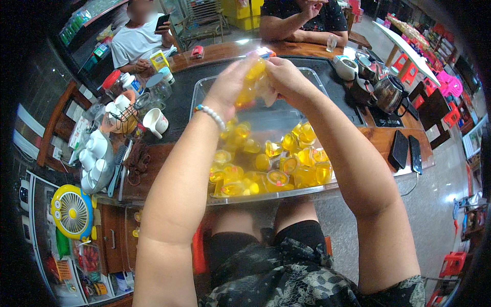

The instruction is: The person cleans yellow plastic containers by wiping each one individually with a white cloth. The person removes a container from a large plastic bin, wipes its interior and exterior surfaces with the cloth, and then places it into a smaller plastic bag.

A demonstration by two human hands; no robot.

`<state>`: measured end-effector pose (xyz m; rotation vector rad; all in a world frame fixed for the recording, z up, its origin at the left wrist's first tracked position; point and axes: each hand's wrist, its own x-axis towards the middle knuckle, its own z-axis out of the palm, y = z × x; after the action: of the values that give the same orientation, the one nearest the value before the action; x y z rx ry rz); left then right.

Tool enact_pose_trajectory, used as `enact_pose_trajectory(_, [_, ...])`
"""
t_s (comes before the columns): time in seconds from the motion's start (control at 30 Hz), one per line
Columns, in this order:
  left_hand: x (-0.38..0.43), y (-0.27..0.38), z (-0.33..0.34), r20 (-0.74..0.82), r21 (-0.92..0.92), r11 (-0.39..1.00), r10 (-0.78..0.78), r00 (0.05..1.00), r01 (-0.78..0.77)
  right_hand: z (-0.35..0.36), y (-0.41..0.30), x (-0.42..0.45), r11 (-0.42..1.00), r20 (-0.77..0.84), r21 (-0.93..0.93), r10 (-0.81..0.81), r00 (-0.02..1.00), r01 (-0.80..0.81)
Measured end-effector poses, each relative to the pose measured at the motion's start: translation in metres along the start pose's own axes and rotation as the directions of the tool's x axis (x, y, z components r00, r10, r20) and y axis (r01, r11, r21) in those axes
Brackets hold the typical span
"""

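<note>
A clear plastic tub [238,200] lies before me with several yellow jelly cups [278,178] heaped along its near side. Above its far part, both my hands are raised close together. My left hand [230,82], with a beaded bracelet [210,113] at the wrist, is closed around yellow jelly cups [247,92], apparently in a clear bag. The fingers of my right hand [282,75] pinch pale, see-through plastic [268,94] beside them. Blur hides how the plastic and the cups are joined.
Left of the tub stand a white mug [156,122], a cup rack [119,113], jars [158,86] and a bowl of white cups [96,161]. A teapot [346,69], glass kettle [389,94] and two phones [399,149] lie right. Two people [140,40] sit across the table.
</note>
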<state>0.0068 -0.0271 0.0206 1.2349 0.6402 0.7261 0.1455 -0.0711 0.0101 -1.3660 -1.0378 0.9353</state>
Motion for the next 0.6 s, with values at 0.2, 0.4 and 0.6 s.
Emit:
enact_pose_trajectory(0.2, [0.004, -0.004, -0.001, -0.027, 0.116, 0.992, 0.060, 0.998, -0.057, 0.004, 0.011, 0.004, 0.859, 0.030, -0.505, -0.082, 0.996, 0.085])
enact_pose_trajectory(0.4, [0.006, 0.008, -0.022, -0.256, -0.291, 0.953, 0.004, 0.967, -0.081, 0.033, 0.047, -0.001, 0.400, 0.375, -0.862, 0.086, 0.923, 0.313])
enact_pose_trajectory(0.6, [0.006, 0.009, -0.025, -0.248, -0.332, 0.942, -0.037, 0.968, -0.049, 0.059, 0.050, -0.032, 0.220, 0.295, -0.947, 0.319, 0.901, 0.233])
